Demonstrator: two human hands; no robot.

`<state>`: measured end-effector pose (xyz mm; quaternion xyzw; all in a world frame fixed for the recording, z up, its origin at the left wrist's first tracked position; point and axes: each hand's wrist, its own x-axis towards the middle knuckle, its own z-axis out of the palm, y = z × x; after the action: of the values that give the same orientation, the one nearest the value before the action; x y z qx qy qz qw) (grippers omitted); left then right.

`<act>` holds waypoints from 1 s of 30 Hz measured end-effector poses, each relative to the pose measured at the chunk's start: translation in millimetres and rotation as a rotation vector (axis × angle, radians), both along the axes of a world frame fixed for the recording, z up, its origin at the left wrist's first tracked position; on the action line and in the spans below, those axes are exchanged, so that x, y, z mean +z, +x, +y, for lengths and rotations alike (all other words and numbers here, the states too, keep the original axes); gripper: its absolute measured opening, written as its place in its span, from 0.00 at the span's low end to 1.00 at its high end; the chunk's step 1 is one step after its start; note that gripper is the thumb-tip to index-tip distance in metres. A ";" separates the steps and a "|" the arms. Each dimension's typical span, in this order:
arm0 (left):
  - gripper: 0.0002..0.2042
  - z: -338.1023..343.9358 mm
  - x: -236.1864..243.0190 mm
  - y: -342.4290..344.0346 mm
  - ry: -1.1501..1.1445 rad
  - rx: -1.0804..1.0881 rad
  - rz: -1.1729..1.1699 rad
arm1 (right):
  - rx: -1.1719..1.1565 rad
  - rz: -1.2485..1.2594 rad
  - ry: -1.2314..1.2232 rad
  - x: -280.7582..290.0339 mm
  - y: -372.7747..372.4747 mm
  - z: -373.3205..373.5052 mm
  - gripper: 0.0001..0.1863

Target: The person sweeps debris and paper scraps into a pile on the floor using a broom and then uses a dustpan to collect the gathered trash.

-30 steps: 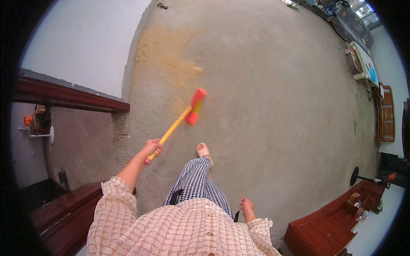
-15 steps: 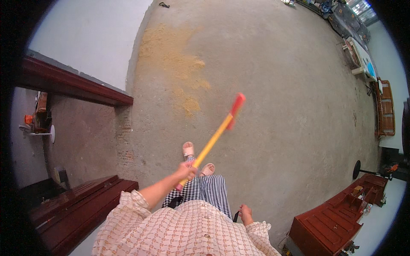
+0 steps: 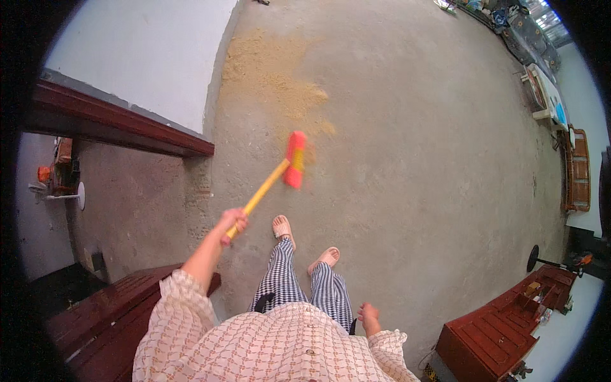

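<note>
My left hand (image 3: 233, 221) is closed around the yellow handle of a broom (image 3: 258, 194), close to its pink end. The broom's red head (image 3: 295, 160), with a yellow patch and some motion blur, is over the floor just short of a spread of loose yellowish grainy material (image 3: 273, 79). Its bristles cannot be made out. Beside my right hip hangs my right hand (image 3: 368, 313), fingers loosely curled and slightly apart, with nothing visible in them. A dark strap-like piece lies near it against my checked trousers.
My feet in pale sandals (image 3: 326, 257) stand on the concrete floor (image 3: 420, 172). On the left are a white wall (image 3: 140, 57), a dark red door frame (image 3: 121, 121) and an opening to another room. A red-brown wooden cabinet (image 3: 493, 331) stands lower right, a wooden chair (image 3: 578, 169) beyond it.
My left hand and the broom have swung left, bringing the red head toward the yellowish material and turning it. My feet are farther apart. The right hand stays near my hip.
</note>
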<state>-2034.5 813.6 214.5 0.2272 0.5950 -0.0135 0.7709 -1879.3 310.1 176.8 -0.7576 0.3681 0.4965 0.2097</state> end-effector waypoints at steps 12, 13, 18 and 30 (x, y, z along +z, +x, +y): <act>0.28 14.6 26.1 3.5 0.224 -0.177 -0.037 | -0.019 -0.118 0.052 15.3 -26.6 86.7 0.13; 0.28 -1.6 28.9 -0.5 0.137 -0.180 -0.070 | -0.002 -0.115 0.038 20.8 -24.5 95.4 0.14; 0.18 -79.0 14.5 -13.4 -0.338 -0.124 -0.251 | 0.008 -0.178 0.062 31.2 -19.4 117.6 0.14; 0.04 114.6 -17.4 -30.5 -0.298 0.277 -0.237 | 0.109 -0.026 0.063 26.6 -18.0 116.7 0.17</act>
<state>-2064.9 928.1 197.1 0.0271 0.5173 0.0314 0.8548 -1897.3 426.9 203.4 -0.7760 0.3078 0.5085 0.2108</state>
